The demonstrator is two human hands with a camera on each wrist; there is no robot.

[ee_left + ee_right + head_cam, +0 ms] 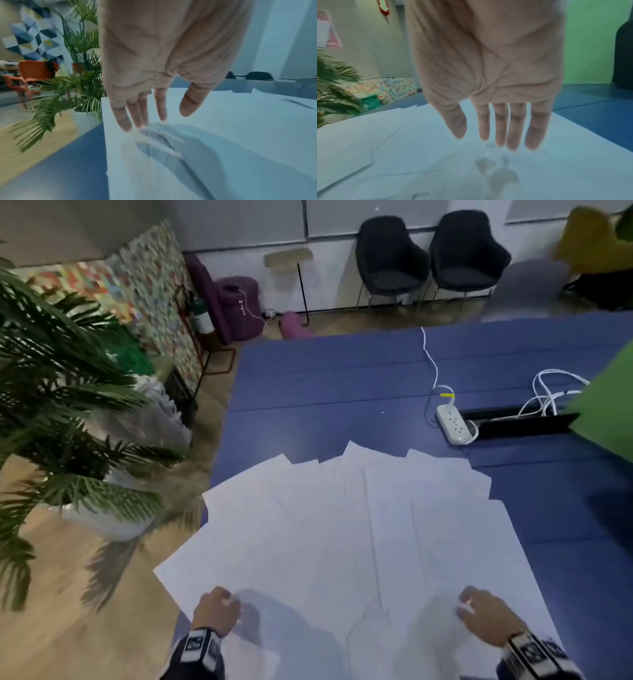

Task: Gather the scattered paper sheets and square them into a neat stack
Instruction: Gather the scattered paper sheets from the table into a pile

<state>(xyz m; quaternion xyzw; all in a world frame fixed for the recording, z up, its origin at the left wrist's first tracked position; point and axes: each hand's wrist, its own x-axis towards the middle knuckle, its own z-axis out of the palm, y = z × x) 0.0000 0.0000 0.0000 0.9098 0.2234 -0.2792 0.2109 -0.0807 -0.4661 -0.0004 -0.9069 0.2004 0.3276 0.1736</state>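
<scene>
Several white paper sheets (342,529) lie fanned out and overlapping on the blue table (342,378), some hanging past its left edge. My left hand (219,609) hovers over the near-left sheets with fingers straight, holding nothing; in the left wrist view the left hand (154,119) points down just above the paper (223,148). My right hand (479,614) is over the near-right sheets; in the right wrist view the right hand (496,140) has its fingers spread and straight, tips close to the paper (402,155).
A white power strip (452,424) with cables lies on the table beyond the sheets, beside a black slot (520,422). A potted palm (68,405) stands left of the table. Two black chairs (428,258) are at the far wall. Something green (606,405) is at the right.
</scene>
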